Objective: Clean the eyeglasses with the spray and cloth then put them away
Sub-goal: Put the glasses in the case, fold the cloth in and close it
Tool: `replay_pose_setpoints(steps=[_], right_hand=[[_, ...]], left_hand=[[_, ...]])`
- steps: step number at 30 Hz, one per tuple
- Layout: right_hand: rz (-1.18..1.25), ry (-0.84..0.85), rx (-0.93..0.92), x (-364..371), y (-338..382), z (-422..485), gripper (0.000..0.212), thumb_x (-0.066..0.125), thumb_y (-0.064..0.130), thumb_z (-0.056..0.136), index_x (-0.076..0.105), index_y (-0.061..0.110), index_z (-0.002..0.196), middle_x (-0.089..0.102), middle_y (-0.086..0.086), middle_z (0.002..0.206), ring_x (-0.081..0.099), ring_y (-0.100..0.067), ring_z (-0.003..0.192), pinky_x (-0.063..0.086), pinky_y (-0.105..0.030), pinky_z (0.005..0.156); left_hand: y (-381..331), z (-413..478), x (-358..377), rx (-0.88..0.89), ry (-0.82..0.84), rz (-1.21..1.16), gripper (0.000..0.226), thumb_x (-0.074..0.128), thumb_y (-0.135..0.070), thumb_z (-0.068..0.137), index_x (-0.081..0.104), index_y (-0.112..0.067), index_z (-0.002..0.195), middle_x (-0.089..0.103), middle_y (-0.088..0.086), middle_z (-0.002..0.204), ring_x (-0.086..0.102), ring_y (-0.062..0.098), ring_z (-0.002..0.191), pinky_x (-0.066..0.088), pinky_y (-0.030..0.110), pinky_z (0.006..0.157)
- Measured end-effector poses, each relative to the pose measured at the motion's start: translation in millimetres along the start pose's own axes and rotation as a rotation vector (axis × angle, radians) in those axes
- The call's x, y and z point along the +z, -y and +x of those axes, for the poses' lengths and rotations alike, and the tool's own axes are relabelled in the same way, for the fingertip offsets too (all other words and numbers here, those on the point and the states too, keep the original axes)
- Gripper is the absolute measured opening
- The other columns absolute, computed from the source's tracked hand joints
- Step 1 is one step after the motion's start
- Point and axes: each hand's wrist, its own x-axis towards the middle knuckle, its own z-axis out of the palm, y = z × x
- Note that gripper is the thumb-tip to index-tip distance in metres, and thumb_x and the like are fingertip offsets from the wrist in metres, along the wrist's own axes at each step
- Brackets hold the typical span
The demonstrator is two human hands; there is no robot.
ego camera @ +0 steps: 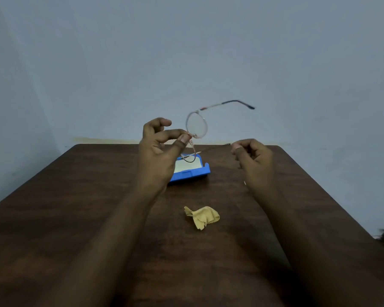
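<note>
Aloft, left hand (157,151) pinches the eyeglasses (196,127) at the bridge; right hand (253,156) pinches one temple tip.

The left grip (157,151) is pinching the eyeglasses (196,128) at the bridge between thumb and forefinger, holding them in the air just above the open blue case (187,174) — one lens is standing high, the other is hanging low over the case. The right grip (253,158), right of the case, is pinching the end of the lower temple arm. A crumpled yellow cloth (203,217) is lying on the dark desk (75,218) on the case's near side — apart from it.
</note>
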Motion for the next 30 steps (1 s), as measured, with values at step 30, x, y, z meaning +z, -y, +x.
replay_pose_setpoints(steps=[30], right_hand=[[0.099,0.025,0.062,0.4,-9.1,4.2,0.012,0.068,0.013,0.102,0.079,0.016,0.098,0.075,0.002,0.074,0.073,-0.018,0.074,0.063,-0.033,0.079]], left_hand=[[38.8,5.3,2.7,-0.715,-0.106,-0.292,0.021,0.075,-0.031,0.094,0.079,-0.020,0.111,0.082,-0.006,0.107,0.071,0.011,0.101,0.051,0.031,0.075]])
